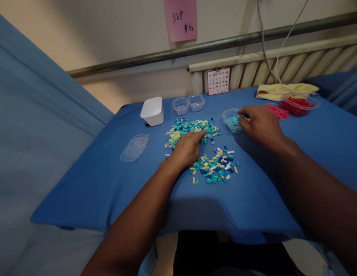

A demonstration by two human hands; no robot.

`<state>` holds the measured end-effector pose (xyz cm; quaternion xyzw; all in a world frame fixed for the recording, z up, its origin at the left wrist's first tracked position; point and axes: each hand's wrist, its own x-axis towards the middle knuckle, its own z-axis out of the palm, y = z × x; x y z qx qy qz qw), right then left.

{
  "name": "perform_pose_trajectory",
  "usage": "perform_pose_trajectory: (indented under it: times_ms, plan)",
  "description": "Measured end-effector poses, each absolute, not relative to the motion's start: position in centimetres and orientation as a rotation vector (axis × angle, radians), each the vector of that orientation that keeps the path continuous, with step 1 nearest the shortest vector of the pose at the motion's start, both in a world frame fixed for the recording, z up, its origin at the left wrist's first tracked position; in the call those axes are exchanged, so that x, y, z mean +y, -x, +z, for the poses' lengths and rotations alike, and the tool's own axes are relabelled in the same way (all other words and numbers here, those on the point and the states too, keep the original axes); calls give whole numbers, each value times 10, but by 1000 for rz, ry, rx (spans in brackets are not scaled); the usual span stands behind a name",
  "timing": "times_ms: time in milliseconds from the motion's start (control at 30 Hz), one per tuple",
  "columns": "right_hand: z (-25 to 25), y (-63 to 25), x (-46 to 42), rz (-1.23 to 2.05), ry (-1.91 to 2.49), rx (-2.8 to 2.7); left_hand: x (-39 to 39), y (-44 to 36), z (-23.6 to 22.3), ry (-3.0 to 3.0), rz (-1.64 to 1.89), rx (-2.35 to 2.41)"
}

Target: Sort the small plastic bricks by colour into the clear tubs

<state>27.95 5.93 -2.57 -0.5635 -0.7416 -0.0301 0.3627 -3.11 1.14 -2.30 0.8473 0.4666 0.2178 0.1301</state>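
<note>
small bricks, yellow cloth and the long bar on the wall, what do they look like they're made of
The small bricks look like hard plastic, evenly coloured with crisp edges. The yellow cloth seems a soft, matte fabric, going by its folds; the fibre can't be told. The long bar is probably metal, dull and grey-brown with a faint sheen, possibly worn paint.

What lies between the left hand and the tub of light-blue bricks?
The right edge of the mixed bricks, then a narrow strip of bare blue cloth beside the tub, in the head view.
</note>
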Motion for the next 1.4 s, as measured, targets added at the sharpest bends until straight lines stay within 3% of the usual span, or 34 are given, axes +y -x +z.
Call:
perform_pose_trajectory:
  times_ms: [200,367,567,833,1000,1167,1400]
  plan:
    - [-21,-265,47,-66,1306,-1961,19,34,-23,-2583,513,1361]
    - [-24,-221,25,188,1067,-2147,21,47,-20,-2565,527,1416]
    - [-40,-199,24,344,1088,-2380,13,56,-10,-2556,413,1476]
    - [-37,-209,27,297,1180,-2414,-4,60,13,-2470,322,1562]
    - [-30,-208,27,295,1194,-2524,1,66,8,-2567,428,1585]
    - [-26,-203,30,337,1227,-2561,1,61,4,-2688,304,1338]
    - [-26,-185,31,227,1346,-2560,2,59,2,-2679,267,1375]
